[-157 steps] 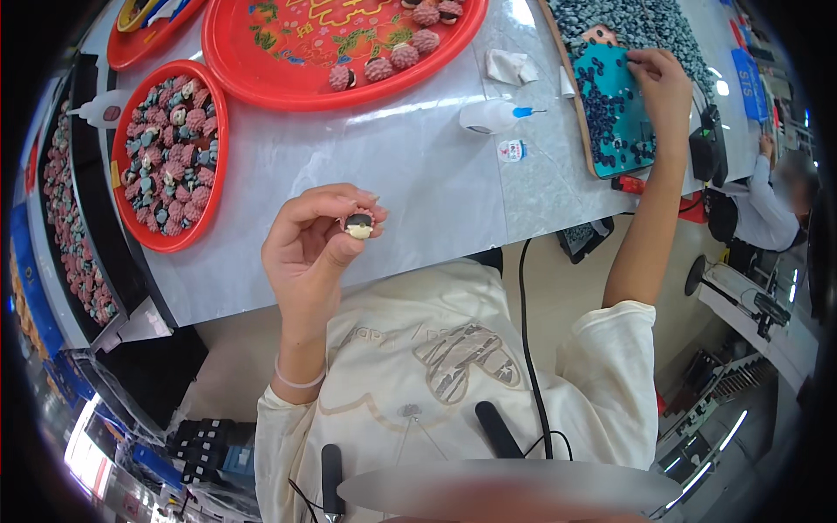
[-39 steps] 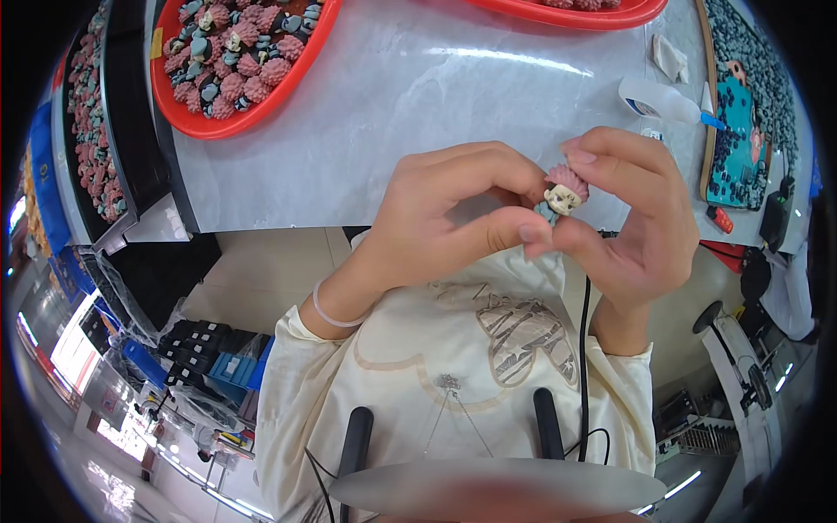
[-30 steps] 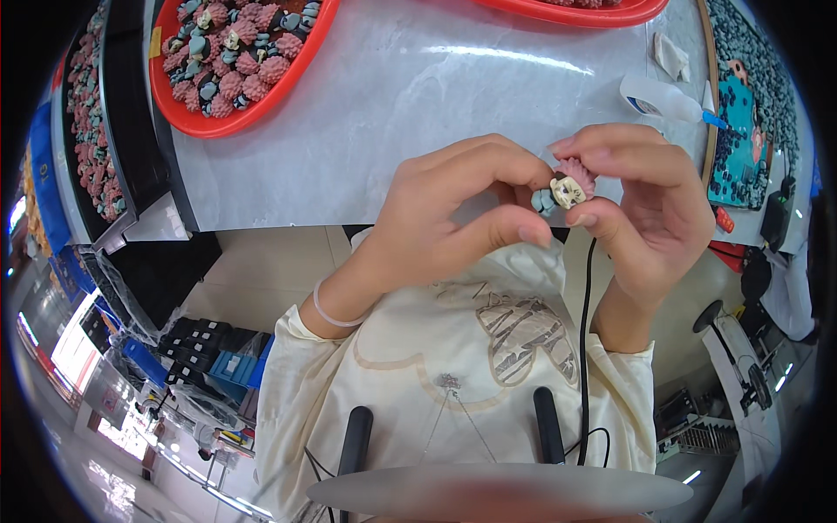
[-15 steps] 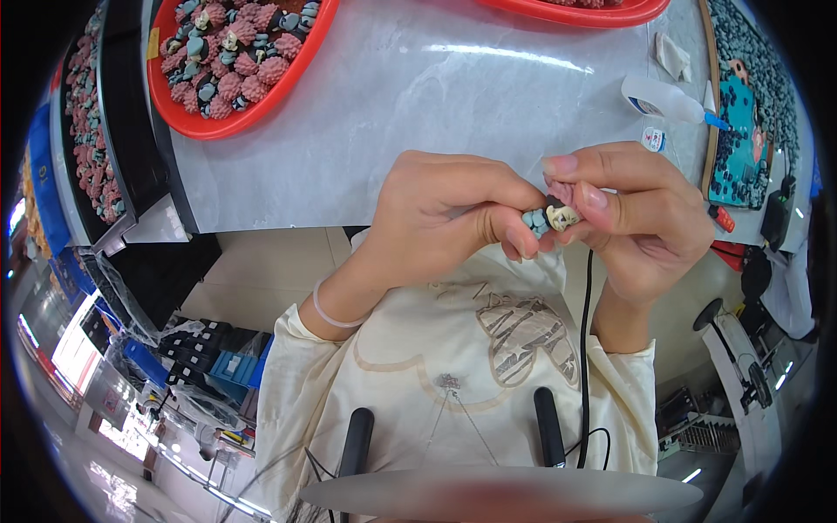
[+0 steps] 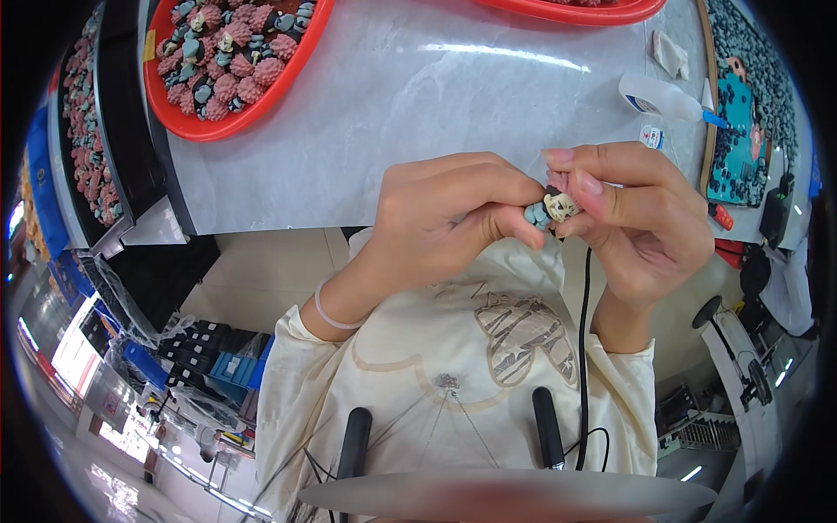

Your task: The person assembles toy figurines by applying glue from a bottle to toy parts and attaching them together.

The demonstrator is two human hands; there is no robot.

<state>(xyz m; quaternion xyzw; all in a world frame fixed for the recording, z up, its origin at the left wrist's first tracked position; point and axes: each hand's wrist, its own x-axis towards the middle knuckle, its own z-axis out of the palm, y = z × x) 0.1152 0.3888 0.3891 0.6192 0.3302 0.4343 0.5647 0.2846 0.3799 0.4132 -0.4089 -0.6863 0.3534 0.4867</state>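
Small pink-haired, cream-faced, blue-bodied figurine [image 5: 560, 207], pinched at blue end by left hand [image 5: 445, 211], at pink end by right hand [image 5: 649, 213]; seemingly already assembled, anything left unclear; beyond, on glossy grey tabletop [image 5: 375, 96], many similar pink-and-blue pieces [image 5: 225, 87] in rounded red plastic basin [image 5: 197, 131].

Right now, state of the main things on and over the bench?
Figurine: tilted, gripped
Left hand: fingers around its blue part
Right hand: pinching its pink top
White bottle: on its side
Red tray: holding many pieces
Tissue: crumpled
Teal board: strewn with dark bits
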